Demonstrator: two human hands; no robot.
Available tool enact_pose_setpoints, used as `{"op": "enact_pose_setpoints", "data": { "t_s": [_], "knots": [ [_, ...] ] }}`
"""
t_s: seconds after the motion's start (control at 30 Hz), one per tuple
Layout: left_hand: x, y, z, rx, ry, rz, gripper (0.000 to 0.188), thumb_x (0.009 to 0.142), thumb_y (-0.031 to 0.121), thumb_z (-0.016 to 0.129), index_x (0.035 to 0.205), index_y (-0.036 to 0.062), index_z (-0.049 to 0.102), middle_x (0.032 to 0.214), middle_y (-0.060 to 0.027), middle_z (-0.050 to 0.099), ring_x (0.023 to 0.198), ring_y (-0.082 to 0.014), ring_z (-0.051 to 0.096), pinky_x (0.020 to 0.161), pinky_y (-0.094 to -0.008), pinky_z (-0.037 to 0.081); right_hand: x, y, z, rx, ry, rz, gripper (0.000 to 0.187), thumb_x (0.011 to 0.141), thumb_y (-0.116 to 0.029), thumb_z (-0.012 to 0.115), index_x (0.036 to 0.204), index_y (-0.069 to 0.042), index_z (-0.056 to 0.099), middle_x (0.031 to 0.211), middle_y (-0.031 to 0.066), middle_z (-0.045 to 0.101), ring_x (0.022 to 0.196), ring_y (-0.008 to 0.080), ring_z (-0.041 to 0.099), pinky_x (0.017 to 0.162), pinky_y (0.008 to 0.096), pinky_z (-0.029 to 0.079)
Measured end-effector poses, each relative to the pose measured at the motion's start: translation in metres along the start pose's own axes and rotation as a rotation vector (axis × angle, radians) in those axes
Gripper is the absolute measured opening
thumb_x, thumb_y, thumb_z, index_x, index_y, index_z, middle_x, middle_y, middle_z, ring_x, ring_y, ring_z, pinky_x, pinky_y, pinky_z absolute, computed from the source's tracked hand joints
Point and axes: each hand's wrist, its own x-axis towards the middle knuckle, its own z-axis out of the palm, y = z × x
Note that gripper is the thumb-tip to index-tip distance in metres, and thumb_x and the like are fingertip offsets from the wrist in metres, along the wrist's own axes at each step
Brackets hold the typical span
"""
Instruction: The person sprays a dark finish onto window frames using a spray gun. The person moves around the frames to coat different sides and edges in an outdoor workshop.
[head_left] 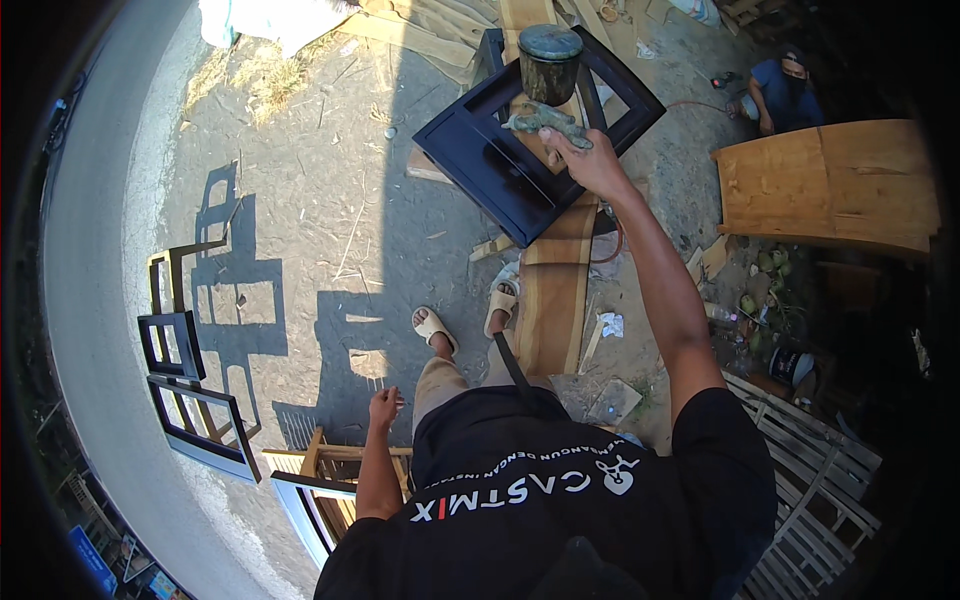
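Observation:
My right hand (592, 165) is closed around the handle of a paint spray gun (550, 118), its body smeared grey-green. A stained cup with a blue-grey lid (550, 42) stands on top of the gun. Beneath the gun lies a dark, glossy wooden frame (470, 145) with a panel on one side and openings on the other. Wooden boards under the frame show through its gaps. My left hand (385, 408) hangs low beside my leg, holding nothing, with its fingers loosely bent and apart.
Dark frames (200, 425) stand at the left by the road. A long wooden plank (555, 310) lies ahead of my feet. Another person (785, 95) crouches at the far right behind a wooden cabinet (825, 185). Slatted wood (800, 470) sits at the near right.

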Motion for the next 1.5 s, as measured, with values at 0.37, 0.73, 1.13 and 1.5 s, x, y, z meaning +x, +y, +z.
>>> {"op": "enact_pose_setpoints", "data": {
  "t_s": [0.37, 0.73, 1.13, 1.5],
  "knots": [
    [-0.008, -0.001, 0.015, -0.037, 0.010, 0.021, 0.035, 0.098, 0.032, 0.057, 0.097, -0.0017, 0.066, 0.081, -0.0119, 0.072, 0.068, -0.0175, 0.069, 0.054, -0.0273, 0.050, 0.039, 0.024, -0.030, -0.223, 0.168, 0.066, 0.057, 0.088, -0.056, 0.066, 0.086, 0.001, 0.072, 0.065, 0.0140, 0.066, 0.067, 0.0276, 0.068, 0.069, 0.0388, 0.052],
    [-0.012, -0.013, 0.029, -0.014, 0.018, -0.004, 0.036, 0.100, 0.032, 0.056, 0.099, -0.0023, 0.066, 0.082, -0.0112, 0.072, 0.069, -0.0172, 0.070, 0.053, -0.0273, 0.050, 0.105, 0.046, -0.082, -0.257, 0.332, 0.112, 0.062, 0.085, -0.063, 0.066, 0.086, -0.001, 0.072, 0.066, 0.0101, 0.066, 0.068, 0.0221, 0.066, 0.070, 0.0356, 0.051],
    [-0.024, -0.013, 0.034, -0.030, 0.030, -0.015, 0.038, 0.099, 0.035, 0.057, 0.100, -0.0014, 0.067, 0.083, -0.0108, 0.073, 0.070, -0.0173, 0.070, 0.054, -0.0273, 0.050, 0.126, 0.081, -0.101, -0.471, 0.535, -0.009, 0.063, 0.087, -0.062, 0.061, 0.099, -0.001, 0.074, 0.085, 0.0239, 0.071, 0.088, 0.0416, 0.068, 0.082, 0.0455, 0.051],
    [-0.028, 0.005, 0.042, 0.017, 0.051, -0.029, 0.039, 0.098, 0.036, 0.057, 0.100, -0.0013, 0.067, 0.084, -0.0104, 0.073, 0.071, -0.0172, 0.070, 0.056, -0.0281, 0.051, 0.042, 0.061, -0.069, -0.133, 0.218, 0.070, 0.055, 0.087, -0.056, 0.069, 0.092, -0.001, 0.074, 0.064, 0.0099, 0.064, 0.063, 0.0194, 0.063, 0.067, 0.0355, 0.051]
  ]
}}
